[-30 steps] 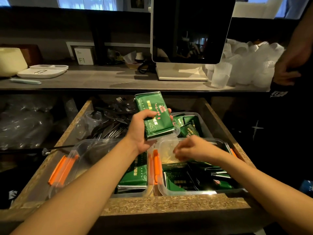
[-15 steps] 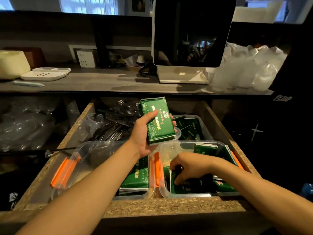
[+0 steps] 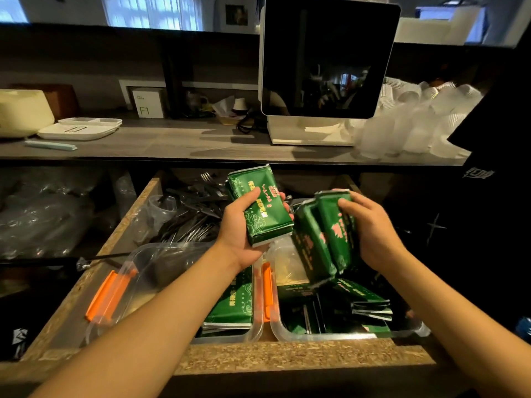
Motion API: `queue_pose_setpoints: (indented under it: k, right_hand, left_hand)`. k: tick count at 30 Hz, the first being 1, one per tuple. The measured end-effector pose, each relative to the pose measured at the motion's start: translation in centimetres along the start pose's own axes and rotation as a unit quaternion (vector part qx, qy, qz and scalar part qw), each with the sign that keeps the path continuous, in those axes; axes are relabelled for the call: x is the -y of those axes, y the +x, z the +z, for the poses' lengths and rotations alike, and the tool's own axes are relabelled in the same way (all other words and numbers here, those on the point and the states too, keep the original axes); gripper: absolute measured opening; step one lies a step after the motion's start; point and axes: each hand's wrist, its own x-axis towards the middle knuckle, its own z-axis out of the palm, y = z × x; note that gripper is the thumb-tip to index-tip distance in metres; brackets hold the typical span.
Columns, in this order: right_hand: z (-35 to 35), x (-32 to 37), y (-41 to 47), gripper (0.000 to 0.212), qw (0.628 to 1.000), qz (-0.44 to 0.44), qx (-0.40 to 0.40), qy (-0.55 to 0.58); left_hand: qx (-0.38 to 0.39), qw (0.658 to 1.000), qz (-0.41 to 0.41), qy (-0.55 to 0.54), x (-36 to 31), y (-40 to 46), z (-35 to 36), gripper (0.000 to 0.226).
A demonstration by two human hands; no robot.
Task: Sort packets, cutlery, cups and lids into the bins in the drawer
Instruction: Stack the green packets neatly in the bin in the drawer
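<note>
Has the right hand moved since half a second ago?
Yes. The right hand rose out of the right bin, now gripping green packets.

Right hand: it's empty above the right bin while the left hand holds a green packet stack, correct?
Not quite. The head view shows the right hand gripping green packets above the right bin, not empty. The left hand does hold a green packet stack.

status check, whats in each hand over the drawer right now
Left hand grips one green packet. Right hand holds a bunch of green packets above the right bin. Nothing blocking the bins.
</note>
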Motion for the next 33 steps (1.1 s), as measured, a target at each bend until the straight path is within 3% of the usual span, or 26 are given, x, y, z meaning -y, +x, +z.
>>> queue_pose_setpoints:
  k: [6, 8, 10, 14, 16, 18, 20, 21, 24, 26, 28, 29, 31, 33]
  right_hand:
    - [-1.2, 0.7, 0.0, 0.019, 0.982, 0.054, -0.056, 0.173]
    - [-0.9, 0.7, -0.1, 0.018, 0.979, 0.050, -0.038, 0.192]
    - [-0.1, 0.5, -0.2, 0.023, 0.984, 0.031, -0.025, 0.174]
    - [1.4, -0.5, -0.7, 0.026, 0.998, 0.007, -0.033, 0.057]
    - [1.7, -0.8, -0.8, 0.025, 0.998, -0.015, -0.053, -0.006]
    - [1.9, -0.9, -0.9, 0.026, 0.996, -0.035, -0.064, -0.060]
    - [1.9, -1.1, -0.8, 0.027, 0.991, -0.040, -0.073, -0.102]
    - [1.9, -1.3, -0.8, 0.026, 0.990, -0.028, -0.077, -0.113]
    - [2.1, -1.4, -0.7, 0.022, 0.992, 0.034, -0.072, -0.094]
    - [2.3, -1.5, -0.6, 0.022, 0.991, 0.040, -0.074, -0.102]
    - [2.0, -1.7, -0.2, 0.023, 0.984, 0.021, -0.122, -0.125]
    - [1.9, -1.7, -0.1, 0.030, 0.978, 0.010, -0.155, -0.139]
    - [1.9, -1.5, -0.2, 0.055, 0.969, 0.013, -0.197, -0.149]
    - [2.2, -1.7, -0.2, 0.061, 0.967, 0.017, -0.196, -0.165]
  left_hand:
    - [-0.037, 0.990, -0.039, 0.128, 1.6, 0.2, 0.5, 0.038]
    - [-0.064, 0.979, -0.048, 0.189, 2.4, 0.4, 0.5, 0.061]
    - [-0.055, 0.973, -0.049, 0.219, 3.4, 0.7, 0.4, 0.092]
    - [-0.046, 0.977, -0.066, 0.195, 4.5, 1.2, 0.4, 0.127]
    - [-0.051, 0.978, -0.062, 0.194, 4.7, 1.1, 0.3, 0.131]
    - [-0.046, 0.978, -0.064, 0.195, 4.6, 0.3, 0.9, 0.097]
    - [-0.037, 0.977, -0.059, 0.202, 4.5, -0.6, 1.6, 0.035]
    - [-0.029, 0.977, -0.059, 0.202, 4.6, -0.7, 1.7, 0.020]
    - [-0.037, 0.979, -0.044, 0.195, 4.3, -0.7, 1.8, 0.014]
    - [-0.049, 0.979, -0.045, 0.191, 4.0, -0.7, 1.9, 0.031]
    - [-0.074, 0.980, -0.039, 0.181, 3.8, -0.7, 2.3, 0.086]
    - [-0.080, 0.980, -0.031, 0.179, 3.8, -0.9, 2.8, 0.101]
    - [-0.069, 0.983, -0.013, 0.170, 3.7, -1.2, 2.9, 0.105]
    - [-0.069, 0.982, -0.006, 0.173, 4.2, -0.9, 3.1, 0.115]
